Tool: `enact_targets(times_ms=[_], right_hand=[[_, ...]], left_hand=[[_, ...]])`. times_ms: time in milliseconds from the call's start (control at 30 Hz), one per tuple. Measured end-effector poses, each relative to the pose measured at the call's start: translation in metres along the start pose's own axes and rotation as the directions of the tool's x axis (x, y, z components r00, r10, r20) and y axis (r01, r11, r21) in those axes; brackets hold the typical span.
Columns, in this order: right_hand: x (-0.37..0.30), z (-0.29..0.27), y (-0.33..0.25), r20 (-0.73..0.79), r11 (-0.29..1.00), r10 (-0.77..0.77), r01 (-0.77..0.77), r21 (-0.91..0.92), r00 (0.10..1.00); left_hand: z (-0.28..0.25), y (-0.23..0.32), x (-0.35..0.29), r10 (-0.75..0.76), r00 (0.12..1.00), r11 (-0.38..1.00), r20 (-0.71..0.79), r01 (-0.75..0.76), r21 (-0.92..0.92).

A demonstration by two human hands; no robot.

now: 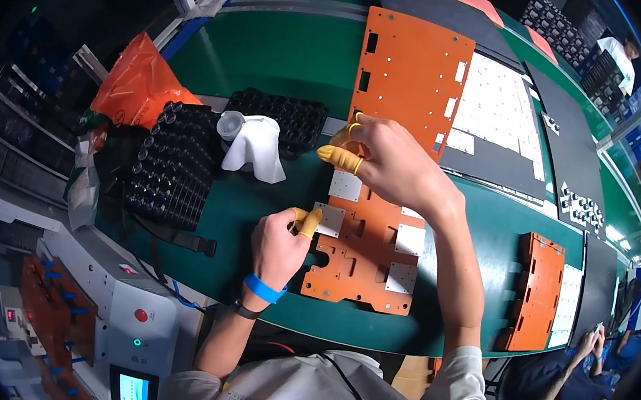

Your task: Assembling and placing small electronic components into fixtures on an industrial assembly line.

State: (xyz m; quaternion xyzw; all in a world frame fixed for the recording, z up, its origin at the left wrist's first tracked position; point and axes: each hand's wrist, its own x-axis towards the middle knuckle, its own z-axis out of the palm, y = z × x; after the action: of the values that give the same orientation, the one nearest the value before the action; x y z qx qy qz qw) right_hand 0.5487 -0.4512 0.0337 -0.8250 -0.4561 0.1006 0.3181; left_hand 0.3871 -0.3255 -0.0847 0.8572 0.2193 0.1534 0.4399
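My left hand [279, 248], in yellow finger cots with a blue band at the wrist, has its thumb and forefinger drawn together at the edge of a small white plate [330, 221]. That plate lies on the lower orange fixture board [356, 269], among other white plates [410, 239]. Farther up, my right hand [398, 160] hovers over the area where the lower board meets a larger orange board [414, 70]. Its yellow-tipped fingers are curled in, and anything between them is too small to make out.
To the left are black trays of small round parts [173, 163], a clear cup [230, 125], a white cloth [256, 147] and an orange bag [139, 82]. White perforated sheets [498, 113] lie right of the boards. Another orange fixture [539, 294] stands near a co-worker's hands [592, 340]. A machine with a screen [134, 392] is lower left.
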Motion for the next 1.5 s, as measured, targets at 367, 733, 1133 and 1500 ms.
enact_targets(times_ms=[367,733,1133,1500], right_hand=[[0.004,0.007,0.009,-0.001,1.0,-0.02,0.02,0.0,1.0],[0.004,0.011,0.013,0.02,0.998,-0.005,0.006,-0.058,1.0],[0.003,0.012,0.004,-0.029,0.996,-0.074,0.072,-0.056,0.997],[0.053,0.082,-0.085,-0.004,0.917,-0.397,0.397,-0.036,0.918]], left_hand=[[0.007,0.006,-0.002,-0.008,1.0,0.996,0.015,0.007,0.09],[0.005,0.012,0.005,-0.025,0.995,0.994,0.098,0.014,0.11],[0.003,0.005,0.009,-0.052,0.989,0.997,0.137,0.045,0.058],[0.01,-0.016,0.009,-0.093,0.993,0.979,0.065,0.08,0.189]])
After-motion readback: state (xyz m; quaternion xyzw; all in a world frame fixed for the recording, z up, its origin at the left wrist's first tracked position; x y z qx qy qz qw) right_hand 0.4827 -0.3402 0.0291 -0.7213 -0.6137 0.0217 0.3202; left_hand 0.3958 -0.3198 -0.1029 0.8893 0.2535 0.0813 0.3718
